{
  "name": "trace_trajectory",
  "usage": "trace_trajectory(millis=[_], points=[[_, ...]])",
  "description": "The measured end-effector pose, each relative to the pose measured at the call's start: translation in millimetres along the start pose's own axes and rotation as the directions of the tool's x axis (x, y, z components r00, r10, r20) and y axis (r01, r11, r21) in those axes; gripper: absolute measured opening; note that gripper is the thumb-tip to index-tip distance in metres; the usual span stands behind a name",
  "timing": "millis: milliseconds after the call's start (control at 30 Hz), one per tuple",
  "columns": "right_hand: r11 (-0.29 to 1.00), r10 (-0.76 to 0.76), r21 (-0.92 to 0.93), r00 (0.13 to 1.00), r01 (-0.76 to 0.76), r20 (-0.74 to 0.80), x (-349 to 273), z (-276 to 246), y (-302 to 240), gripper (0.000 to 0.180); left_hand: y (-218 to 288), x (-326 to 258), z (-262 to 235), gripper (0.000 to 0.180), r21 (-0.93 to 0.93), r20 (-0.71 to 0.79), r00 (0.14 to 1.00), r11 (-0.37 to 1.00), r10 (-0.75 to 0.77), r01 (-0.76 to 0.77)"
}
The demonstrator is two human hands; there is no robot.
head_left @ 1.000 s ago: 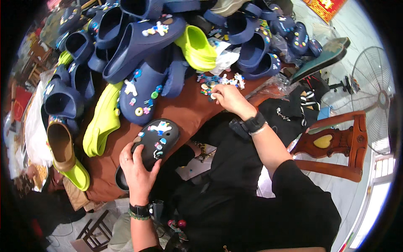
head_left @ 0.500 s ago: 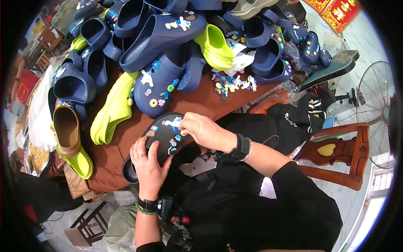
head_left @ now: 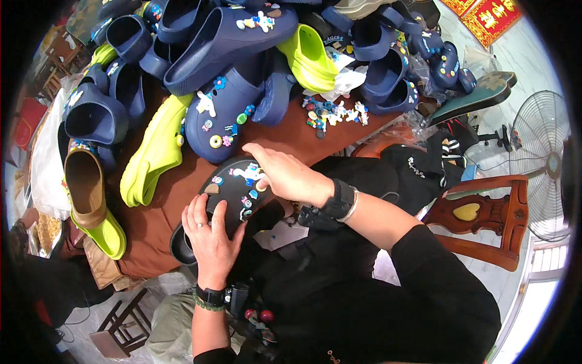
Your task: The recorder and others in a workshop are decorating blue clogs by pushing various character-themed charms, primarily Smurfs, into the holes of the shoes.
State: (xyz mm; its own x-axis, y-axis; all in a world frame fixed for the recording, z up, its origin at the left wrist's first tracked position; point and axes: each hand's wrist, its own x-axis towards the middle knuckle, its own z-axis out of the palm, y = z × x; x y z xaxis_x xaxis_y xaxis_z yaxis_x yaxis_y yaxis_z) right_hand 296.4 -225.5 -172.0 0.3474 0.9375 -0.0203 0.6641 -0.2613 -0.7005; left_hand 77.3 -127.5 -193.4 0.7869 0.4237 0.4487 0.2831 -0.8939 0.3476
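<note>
A black clog (head_left: 233, 200) with colourful charms on its upper lies tilted in front of me. My left hand (head_left: 212, 236) grips it near the heel opening, thumb and fingers spread over the upper. My right hand (head_left: 291, 176) is at the toe end with its fingers stretched out. Its thumb presses on a small pale charm (head_left: 262, 184) beside a white-and-blue figure charm (head_left: 247, 174). A brown charm, a pink one and several blue ones also sit on the upper. The clog's underside is hidden.
Navy clogs (head_left: 221, 124) with charms pile up on the brown-covered table (head_left: 163, 236), among lime green clogs (head_left: 154, 151) and a brown one (head_left: 85, 182). Loose charms (head_left: 336, 115) lie at the table's right side. A wooden chair (head_left: 485, 212) and a fan (head_left: 548, 164) stand to the right.
My right hand's fingers have gone from bent over the charm to stretched out, with the thumb now on the charm. My left hand keeps its hold on the clog. The view has shifted slightly.
</note>
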Motion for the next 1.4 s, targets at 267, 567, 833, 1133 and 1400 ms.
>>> trace_trajectory(millis=[267, 567, 833, 1133, 1400], points=[[0.981, 0.153, -0.150, 0.966, -0.123, 0.207, 24.8, -7.0, -8.9, 0.080, 2.0, 4.6, 2.8, 0.071, 0.018, -0.016, 1.000, 1.000, 0.023, -0.023], [0.963, 0.180, 0.160, 0.961, -0.216, 0.212, -0.3, -2.2, 9.1, 0.075, 3.9, -4.1, 1.7, 0.072, 0.009, -0.061, 0.997, 0.999, 0.044, -0.044], [0.761, 0.268, 0.539, 0.932, -0.361, 0.246, -0.6, 6.5, 25.2, 0.088, 3.3, -3.4, 1.0, 0.071, -0.003, -0.030, 0.999, 1.000, 0.022, -0.022], [0.917, 0.260, 0.283, 0.959, -0.281, 0.108, 5.4, 25.6, 26.7, 0.077, 6.8, -8.7, 8.8, 0.070, 0.070, -0.046, 0.997, 0.996, 0.056, -0.053], [0.482, 0.136, 0.791, 0.924, -0.377, 0.357, -10.1, 6.9, 57.2, 0.083, 2.9, -2.0, 3.6, 0.072, 0.019, -0.067, 0.997, 0.999, 0.043, -0.041]])
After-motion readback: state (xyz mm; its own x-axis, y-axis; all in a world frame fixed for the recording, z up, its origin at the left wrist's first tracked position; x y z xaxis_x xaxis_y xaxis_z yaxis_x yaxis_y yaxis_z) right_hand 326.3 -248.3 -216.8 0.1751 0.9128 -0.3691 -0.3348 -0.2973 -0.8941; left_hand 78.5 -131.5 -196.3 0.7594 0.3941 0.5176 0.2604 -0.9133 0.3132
